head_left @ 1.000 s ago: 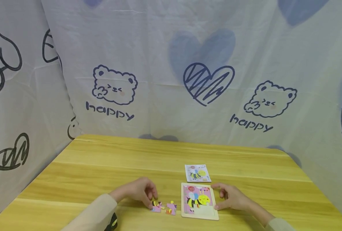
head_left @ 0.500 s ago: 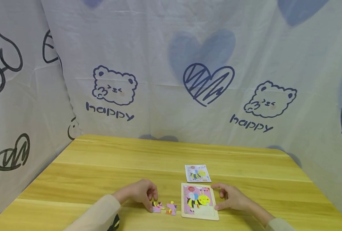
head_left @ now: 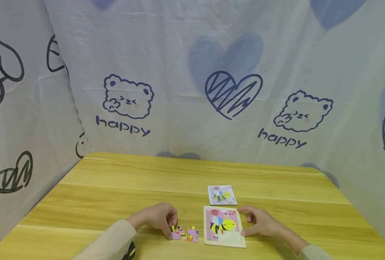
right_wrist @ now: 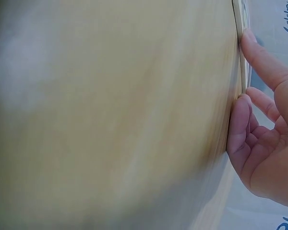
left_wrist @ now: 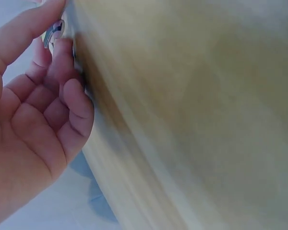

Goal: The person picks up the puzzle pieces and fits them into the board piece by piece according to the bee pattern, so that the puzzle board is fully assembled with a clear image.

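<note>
My left hand (head_left: 159, 217) pinches a pink jigsaw puzzle piece (head_left: 176, 234) with black and yellow marks between thumb and fingers. In the left wrist view that piece (left_wrist: 54, 33) shows edge-on and tilted at the fingertips. Just right of it lies a second pink puzzle piece (head_left: 192, 235), apart from both hands. The wooden puzzle board (head_left: 225, 244) bears a partly filled bee picture, with bare wood at its lower right. My right hand (head_left: 259, 222) holds the board's right edge, index finger near the top corner and thumb lower down. Its other fingers are curled beside the board (right_wrist: 243, 62).
A printed bee picture card (head_left: 222, 195) lies just behind the puzzle board. The wood-grain table (head_left: 130, 180) reaches back to a white curtain (head_left: 179, 108) with bear and heart drawings. Another curtain stands along the left side.
The left hand has shifted slightly right and down, and the piece in its fingers has tilted. My right hand and the puzzle board stay in place.
</note>
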`<state>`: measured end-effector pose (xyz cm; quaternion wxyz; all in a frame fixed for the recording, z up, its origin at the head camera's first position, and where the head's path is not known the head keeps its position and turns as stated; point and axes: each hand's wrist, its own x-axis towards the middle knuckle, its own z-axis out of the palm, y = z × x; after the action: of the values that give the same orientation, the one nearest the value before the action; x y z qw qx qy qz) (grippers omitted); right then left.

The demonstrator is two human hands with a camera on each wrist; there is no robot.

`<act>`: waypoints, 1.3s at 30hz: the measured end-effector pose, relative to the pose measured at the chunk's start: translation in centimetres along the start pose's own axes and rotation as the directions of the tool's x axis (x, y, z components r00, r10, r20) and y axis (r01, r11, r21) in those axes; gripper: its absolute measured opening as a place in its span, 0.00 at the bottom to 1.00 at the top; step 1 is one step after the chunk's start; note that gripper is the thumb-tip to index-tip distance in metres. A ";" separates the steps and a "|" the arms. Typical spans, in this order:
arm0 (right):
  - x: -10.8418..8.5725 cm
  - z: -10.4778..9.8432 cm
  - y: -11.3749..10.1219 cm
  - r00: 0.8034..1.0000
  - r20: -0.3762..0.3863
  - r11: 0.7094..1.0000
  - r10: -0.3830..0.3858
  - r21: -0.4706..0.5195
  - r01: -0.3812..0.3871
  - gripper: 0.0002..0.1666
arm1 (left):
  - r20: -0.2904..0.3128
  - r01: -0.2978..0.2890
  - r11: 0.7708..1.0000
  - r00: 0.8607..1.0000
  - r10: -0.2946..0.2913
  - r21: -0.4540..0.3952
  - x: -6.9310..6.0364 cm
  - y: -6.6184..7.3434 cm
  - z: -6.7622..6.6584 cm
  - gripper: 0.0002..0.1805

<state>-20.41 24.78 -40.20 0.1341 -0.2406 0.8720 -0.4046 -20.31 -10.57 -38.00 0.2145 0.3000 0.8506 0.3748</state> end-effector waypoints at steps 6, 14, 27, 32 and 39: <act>0.1 0.0 0.1 1.000 -0.011 1.000 0.009 0.003 -0.009 0.39 | 0.031 0.002 1.000 1.000 -0.001 -0.028 0.3 0.4 -0.4 0.08; 0.2 0.1 0.1 1.000 -0.013 1.000 -0.004 0.022 0.004 0.38 | 0.030 -0.033 0.997 0.999 0.035 -0.065 0.7 0.7 -0.7 0.06; 0.1 0.1 -0.1 1.000 -0.013 0.999 0.008 0.045 -0.008 0.37 | -0.009 -0.080 0.994 0.997 0.079 -0.074 2.2 2.1 -0.7 0.06; 0.1 0.1 0.0 1.000 -0.011 0.999 0.000 0.037 0.000 0.37 | -0.028 -0.101 0.994 0.995 0.100 -0.048 3.2 2.8 -0.5 0.06; 0.0 0.0 -0.1 1.000 0.000 0.999 -0.001 0.044 0.001 0.38 | -0.038 -0.123 0.992 0.992 0.122 -0.005 4.4 3.6 0.1 0.06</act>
<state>-20.39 24.71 -40.17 0.1393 -0.2383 0.8628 -0.4236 -22.20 -5.60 -35.95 0.1760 0.3436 0.8331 0.3960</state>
